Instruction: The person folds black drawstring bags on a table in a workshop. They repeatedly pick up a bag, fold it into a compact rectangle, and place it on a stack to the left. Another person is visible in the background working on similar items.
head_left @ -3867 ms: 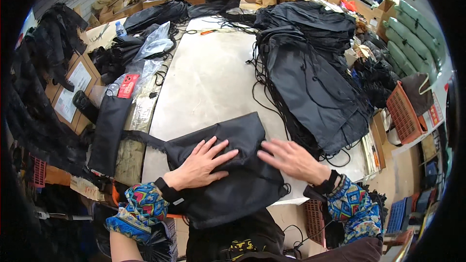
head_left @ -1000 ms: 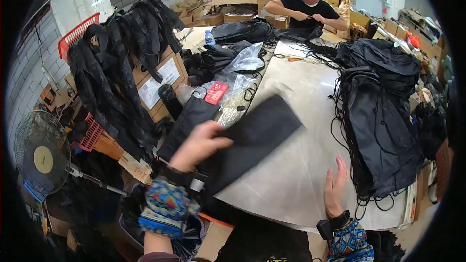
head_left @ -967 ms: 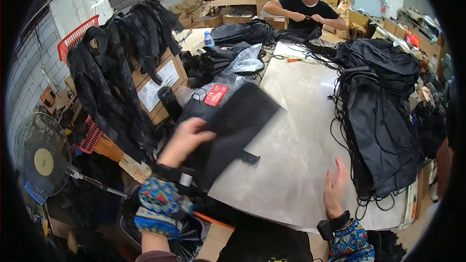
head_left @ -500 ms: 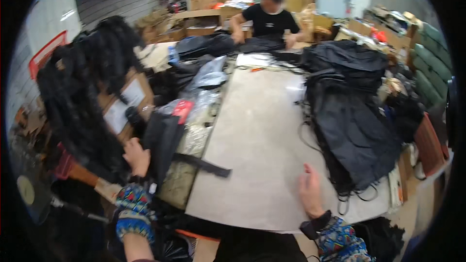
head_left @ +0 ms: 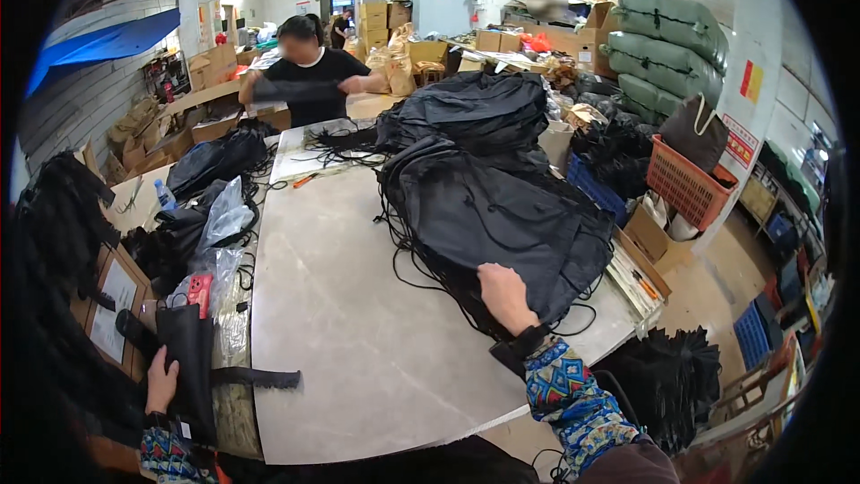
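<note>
At the centre right of the frame, the right hand rests on the near part of a pile of black drawstring bags, its fingers bent down toward the fabric; the fingertips are hidden, so whether they pinch a layer cannot be told. Black cords trail from the pile's left edge onto the pale tabletop.

At the lower left, the left hand lies against the left edge of a folded black cloth — its grip, too, cannot be made out. A narrow black strip with a frayed end reaches from beside that cloth onto the tabletop. Just above the cloth sits a red phone-shaped item, with clear plastic beside it and a small bottle farther up.

In the upper left, a co-worker in a black top holds a blurred dark cloth between both hands. An orange basket and stacked green bundles stand at the upper right.
</note>
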Demonstrator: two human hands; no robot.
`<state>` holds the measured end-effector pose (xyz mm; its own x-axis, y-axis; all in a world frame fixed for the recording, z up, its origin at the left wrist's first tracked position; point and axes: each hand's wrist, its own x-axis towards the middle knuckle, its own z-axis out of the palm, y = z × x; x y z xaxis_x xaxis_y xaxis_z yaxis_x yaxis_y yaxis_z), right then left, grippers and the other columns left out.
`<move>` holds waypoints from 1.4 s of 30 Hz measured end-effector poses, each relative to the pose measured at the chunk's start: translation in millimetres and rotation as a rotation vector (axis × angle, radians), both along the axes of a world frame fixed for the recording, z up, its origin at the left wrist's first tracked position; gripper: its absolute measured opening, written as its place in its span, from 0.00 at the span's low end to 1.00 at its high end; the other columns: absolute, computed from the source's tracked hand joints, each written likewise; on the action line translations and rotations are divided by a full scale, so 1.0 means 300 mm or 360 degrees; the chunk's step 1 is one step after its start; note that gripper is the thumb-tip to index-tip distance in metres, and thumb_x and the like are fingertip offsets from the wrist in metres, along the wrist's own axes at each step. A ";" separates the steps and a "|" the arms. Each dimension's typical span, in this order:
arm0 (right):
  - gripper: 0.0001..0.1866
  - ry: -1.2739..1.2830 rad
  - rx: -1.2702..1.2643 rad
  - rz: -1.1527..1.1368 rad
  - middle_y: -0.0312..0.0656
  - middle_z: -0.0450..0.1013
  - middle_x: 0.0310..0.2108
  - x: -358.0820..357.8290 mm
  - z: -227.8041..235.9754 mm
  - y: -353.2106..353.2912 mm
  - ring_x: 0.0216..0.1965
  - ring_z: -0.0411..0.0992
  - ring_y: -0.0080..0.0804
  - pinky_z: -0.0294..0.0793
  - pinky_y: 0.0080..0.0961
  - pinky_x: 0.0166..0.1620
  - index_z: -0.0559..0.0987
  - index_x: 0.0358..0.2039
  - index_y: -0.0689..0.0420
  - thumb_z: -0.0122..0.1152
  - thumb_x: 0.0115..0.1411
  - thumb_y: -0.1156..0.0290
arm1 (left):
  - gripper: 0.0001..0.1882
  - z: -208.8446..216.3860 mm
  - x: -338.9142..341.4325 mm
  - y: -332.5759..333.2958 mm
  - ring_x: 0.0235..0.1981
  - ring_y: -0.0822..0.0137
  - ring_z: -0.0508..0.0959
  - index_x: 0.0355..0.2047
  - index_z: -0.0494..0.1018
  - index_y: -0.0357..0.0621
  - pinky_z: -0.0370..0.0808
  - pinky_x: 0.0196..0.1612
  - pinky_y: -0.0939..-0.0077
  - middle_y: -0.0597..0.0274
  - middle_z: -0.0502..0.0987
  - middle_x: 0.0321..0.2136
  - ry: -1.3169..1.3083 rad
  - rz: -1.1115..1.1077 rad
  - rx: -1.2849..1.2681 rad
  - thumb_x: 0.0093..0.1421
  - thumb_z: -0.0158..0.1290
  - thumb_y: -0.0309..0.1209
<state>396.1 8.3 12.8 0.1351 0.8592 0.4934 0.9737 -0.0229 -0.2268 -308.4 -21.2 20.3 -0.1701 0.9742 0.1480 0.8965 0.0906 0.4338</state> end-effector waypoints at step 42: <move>0.37 -0.0110 -0.0522 0.1201 0.54 0.52 0.66 -0.599 -0.092 -0.049 0.67 0.47 0.62 0.39 0.64 0.65 0.63 0.64 0.53 0.41 0.64 0.40 | 0.04 0.312 0.447 -0.562 0.14 0.57 0.77 0.27 0.71 0.32 0.80 0.33 0.54 0.52 0.73 0.12 -0.2195 -0.0253 -0.0321 0.55 0.50 0.23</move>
